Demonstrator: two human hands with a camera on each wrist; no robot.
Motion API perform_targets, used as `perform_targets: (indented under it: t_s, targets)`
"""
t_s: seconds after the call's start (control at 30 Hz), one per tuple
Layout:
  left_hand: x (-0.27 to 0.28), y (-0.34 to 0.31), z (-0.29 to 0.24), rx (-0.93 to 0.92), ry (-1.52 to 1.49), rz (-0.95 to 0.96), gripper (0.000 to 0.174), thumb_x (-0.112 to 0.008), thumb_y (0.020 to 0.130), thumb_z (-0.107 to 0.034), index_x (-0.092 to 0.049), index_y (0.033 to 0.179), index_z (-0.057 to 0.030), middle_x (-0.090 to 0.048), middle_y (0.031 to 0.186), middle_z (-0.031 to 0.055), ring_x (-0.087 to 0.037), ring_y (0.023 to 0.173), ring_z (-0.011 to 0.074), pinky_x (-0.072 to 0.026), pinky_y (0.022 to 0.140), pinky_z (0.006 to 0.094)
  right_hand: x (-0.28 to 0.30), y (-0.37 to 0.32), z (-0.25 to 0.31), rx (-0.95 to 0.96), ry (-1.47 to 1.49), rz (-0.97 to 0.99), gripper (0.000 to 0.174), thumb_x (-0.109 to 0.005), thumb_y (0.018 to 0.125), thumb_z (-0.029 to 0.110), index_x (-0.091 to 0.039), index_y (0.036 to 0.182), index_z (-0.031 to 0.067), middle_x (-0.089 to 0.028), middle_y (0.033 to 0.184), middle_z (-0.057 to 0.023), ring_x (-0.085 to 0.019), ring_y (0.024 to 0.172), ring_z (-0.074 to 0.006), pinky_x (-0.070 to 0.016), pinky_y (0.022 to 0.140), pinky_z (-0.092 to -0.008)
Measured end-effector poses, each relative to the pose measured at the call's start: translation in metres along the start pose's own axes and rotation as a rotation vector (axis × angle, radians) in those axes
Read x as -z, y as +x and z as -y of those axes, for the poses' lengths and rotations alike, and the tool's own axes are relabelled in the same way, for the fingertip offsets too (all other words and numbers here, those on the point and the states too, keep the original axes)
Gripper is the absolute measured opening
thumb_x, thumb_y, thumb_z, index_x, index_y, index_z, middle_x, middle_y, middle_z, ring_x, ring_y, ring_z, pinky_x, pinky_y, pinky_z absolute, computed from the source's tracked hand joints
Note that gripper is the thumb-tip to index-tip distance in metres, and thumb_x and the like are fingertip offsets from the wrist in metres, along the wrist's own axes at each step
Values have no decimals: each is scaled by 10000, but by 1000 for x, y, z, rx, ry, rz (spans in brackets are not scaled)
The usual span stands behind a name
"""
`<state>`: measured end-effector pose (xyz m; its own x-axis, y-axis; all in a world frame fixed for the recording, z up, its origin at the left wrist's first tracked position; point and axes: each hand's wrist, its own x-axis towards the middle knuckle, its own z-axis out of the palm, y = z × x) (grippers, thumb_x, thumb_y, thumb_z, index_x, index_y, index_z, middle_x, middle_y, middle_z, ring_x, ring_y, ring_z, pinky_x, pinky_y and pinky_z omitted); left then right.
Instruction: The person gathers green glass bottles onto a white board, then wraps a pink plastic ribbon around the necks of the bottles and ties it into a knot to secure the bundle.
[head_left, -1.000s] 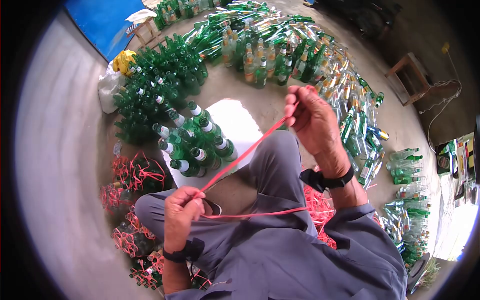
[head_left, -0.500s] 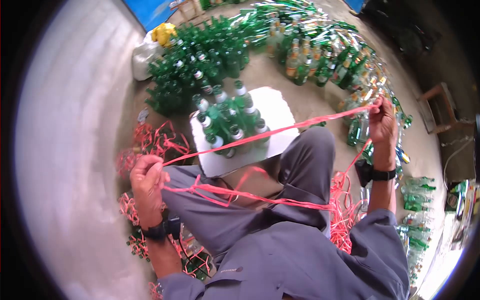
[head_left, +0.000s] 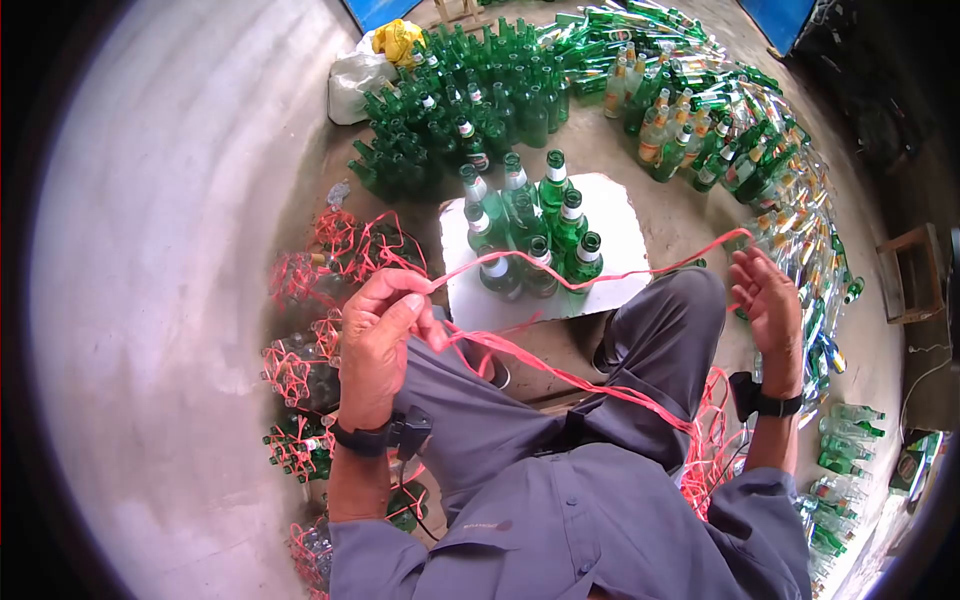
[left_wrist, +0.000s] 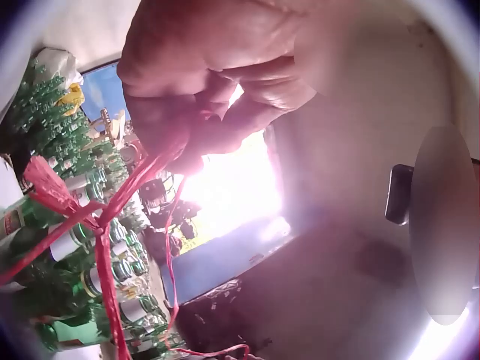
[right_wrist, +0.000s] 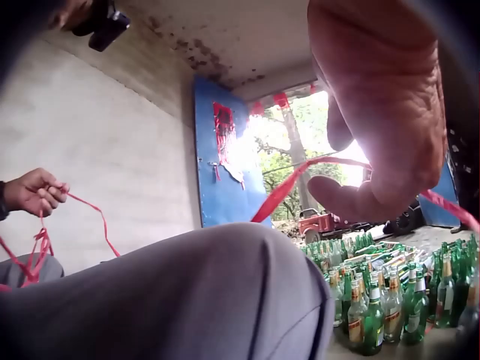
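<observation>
Nine green bottles upright on white board, in front of person's legs. Left hand pinches red string between thumb and fingers; knot near fingertips. Right hand raised near right knee, grip loose, fingers relaxed, string running past them. String spans slack between hands; lower strands cross lap toward red tangle beside right thigh. Crowd of bottles beyond board.

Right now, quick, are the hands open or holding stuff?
Left hand: closed, pinching the red ribbon.
Right hand: open, fingers relaxed.
</observation>
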<state>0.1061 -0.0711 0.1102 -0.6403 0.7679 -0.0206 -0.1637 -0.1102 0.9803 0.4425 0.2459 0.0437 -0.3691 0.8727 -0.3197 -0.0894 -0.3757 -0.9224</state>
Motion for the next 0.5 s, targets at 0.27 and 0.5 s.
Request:
perform_targets:
  t_s: [0.27,0.5]
  targets:
    - [-42,11,-15,-20,-215,223,189,-492,963,-36,-591,1108,31,-641,870,114,-698,781,247,-593,705,366,-112,-67,-17,198,-529,622,380,-670,936,127,-601,1260,-58,-694,1112,-126,-644,1023,-174,-523,895,-317]
    - [-66,13,-2,72,-277,340,213,-494,981,-46,-561,1171,24,-659,876,142,-699,785,240,-586,711,336,-186,-88,-53,237,-487,905,351,-643,947,102,-594,1272,-22,-695,1033,-105,-649,917,-138,-536,814,-314]
